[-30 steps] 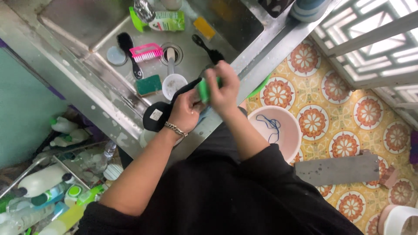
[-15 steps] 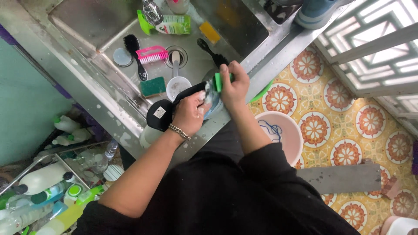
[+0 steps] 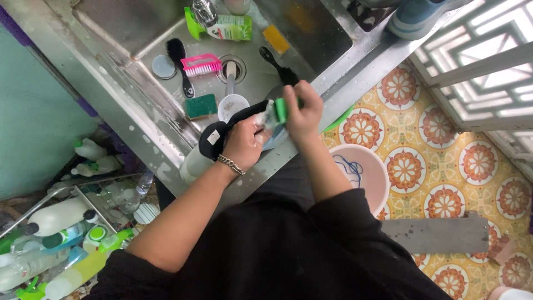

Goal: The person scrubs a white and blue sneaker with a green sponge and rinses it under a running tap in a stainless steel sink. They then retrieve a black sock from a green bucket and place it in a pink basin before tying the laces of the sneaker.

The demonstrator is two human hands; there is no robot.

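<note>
Stainless steel sink (image 3: 139,25) fills the upper part of the view, with a pink plastic bowl (image 3: 371,166) on the patterned tile floor below its front edge and a pink-bristled brush (image 3: 201,65) and green scouring sponge (image 3: 201,105) lying in the basin. Over that front edge the left hand (image 3: 244,141) grips a soapy black shoe (image 3: 227,130). Right hand (image 3: 302,114) is closed around a green scrubbing brush (image 3: 281,110) pressed against the shoe.

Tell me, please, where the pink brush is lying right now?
In the head view, the pink brush lies in the steel sink, between the black brush and the drain, above the green sponge.
</note>
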